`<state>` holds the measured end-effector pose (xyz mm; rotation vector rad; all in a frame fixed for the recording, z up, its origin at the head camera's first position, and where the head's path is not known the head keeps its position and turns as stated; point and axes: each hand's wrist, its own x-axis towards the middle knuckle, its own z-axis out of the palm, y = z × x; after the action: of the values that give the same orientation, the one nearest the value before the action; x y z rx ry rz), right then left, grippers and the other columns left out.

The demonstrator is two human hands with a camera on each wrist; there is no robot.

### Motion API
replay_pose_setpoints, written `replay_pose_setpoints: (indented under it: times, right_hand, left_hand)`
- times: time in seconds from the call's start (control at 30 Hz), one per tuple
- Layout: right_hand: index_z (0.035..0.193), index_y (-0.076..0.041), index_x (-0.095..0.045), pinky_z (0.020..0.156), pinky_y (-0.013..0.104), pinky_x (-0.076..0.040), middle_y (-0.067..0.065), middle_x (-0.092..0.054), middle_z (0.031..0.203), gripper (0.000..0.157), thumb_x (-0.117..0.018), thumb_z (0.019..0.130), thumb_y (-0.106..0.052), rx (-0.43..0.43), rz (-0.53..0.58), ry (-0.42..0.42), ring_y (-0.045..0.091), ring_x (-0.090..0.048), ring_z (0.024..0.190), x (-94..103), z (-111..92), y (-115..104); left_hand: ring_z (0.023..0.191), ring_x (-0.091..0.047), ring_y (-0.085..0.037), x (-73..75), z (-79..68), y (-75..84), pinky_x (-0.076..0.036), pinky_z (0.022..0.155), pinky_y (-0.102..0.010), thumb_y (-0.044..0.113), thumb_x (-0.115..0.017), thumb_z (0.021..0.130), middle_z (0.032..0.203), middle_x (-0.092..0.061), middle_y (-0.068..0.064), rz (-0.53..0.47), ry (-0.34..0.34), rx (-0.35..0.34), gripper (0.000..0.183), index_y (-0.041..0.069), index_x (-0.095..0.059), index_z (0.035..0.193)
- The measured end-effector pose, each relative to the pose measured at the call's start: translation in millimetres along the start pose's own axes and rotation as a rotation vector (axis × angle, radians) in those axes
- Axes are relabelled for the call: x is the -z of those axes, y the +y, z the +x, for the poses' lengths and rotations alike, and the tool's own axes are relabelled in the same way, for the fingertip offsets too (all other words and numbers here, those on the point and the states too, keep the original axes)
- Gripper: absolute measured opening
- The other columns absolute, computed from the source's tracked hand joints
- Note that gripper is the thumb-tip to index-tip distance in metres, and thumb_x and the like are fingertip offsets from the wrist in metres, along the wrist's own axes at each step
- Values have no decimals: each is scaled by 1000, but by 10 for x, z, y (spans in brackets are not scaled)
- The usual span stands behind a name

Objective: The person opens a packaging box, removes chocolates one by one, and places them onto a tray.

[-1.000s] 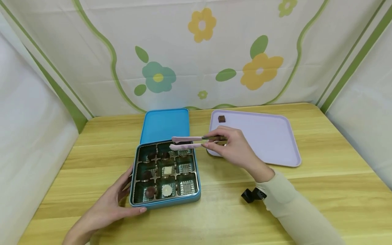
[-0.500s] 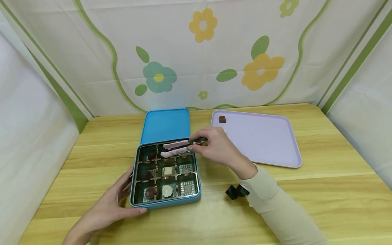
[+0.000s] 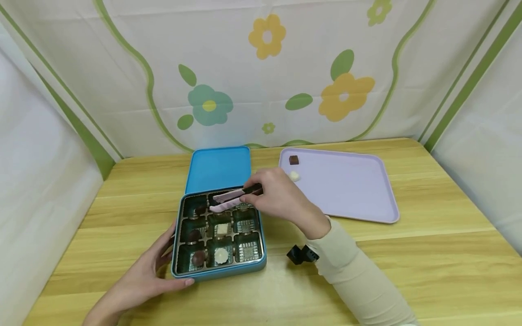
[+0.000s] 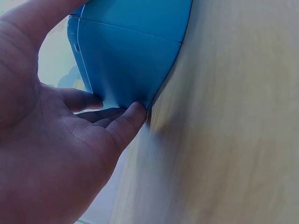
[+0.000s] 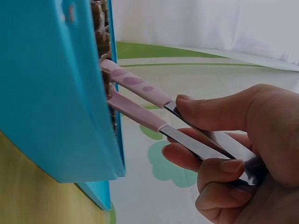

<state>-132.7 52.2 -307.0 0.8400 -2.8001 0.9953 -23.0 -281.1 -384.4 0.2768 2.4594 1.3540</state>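
Observation:
My right hand [image 3: 281, 194] holds pink-tipped metal tongs [image 3: 227, 201] between thumb and fingers. In the right wrist view the tongs' pink arms [image 5: 135, 88] stand apart, their ends reaching into the tin's open top. In the head view those ends are over the back middle compartment; whatever lies between them is hidden. The blue tin [image 3: 220, 271] has a divided tray with dark chocolates [image 3: 198, 258] down its left column, plus a white square [image 3: 222, 229] and a ruffled white chocolate [image 3: 221, 256] in the middle column. My left hand [image 3: 140, 283] grips the tin's front left corner, thumb in front, fingers at its side.
A lilac tray [image 3: 350, 190] lies at the right, bearing a brown chocolate cube [image 3: 293, 160] and a white chocolate [image 3: 294, 176] near its left edge. Behind the tin is the blue lid [image 3: 219, 168]. A flowered cloth [image 3: 253, 81] hangs at the table's back edge.
My right hand has moved left and the tongs have gone from above the tin down into the back middle compartment. The white chocolate on the tray has come into view. The left hand stays put.

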Motion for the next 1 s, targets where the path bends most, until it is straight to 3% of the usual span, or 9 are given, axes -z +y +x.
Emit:
replay_pose_setpoints:
  times: [0.33,0.67,1.0]
  right_hand:
    - [107,-6,-84,76,31,-60,6,-81,105,20,-85,94,-21,36,-75,-10,19,-73,88,-7,-21,-98]
    - [102,-5,-84,80,34,-60,6,-82,100,12,-81,96,-15,97,-48,14,20,-74,90,-21,2,-35]
    - [107,-5,-84,77,33,-57,8,-82,103,18,-83,94,-18,48,-45,10,21,-71,88,49,1,-20]
  left_hand:
    - [152,-38,-59,18,-10,6,-40,109,-12,25,-96,82,177,-20,-27,6,13,-33,132,23,-3,175]
    - [152,-39,-58,11,-39,6,-41,108,-12,26,-96,82,177,-21,-27,1,23,-18,131,26,-3,175]
    - [153,-35,-60,1,-32,26,-39,109,-12,26,-95,83,179,-13,-27,-14,11,-19,131,24,-1,175]
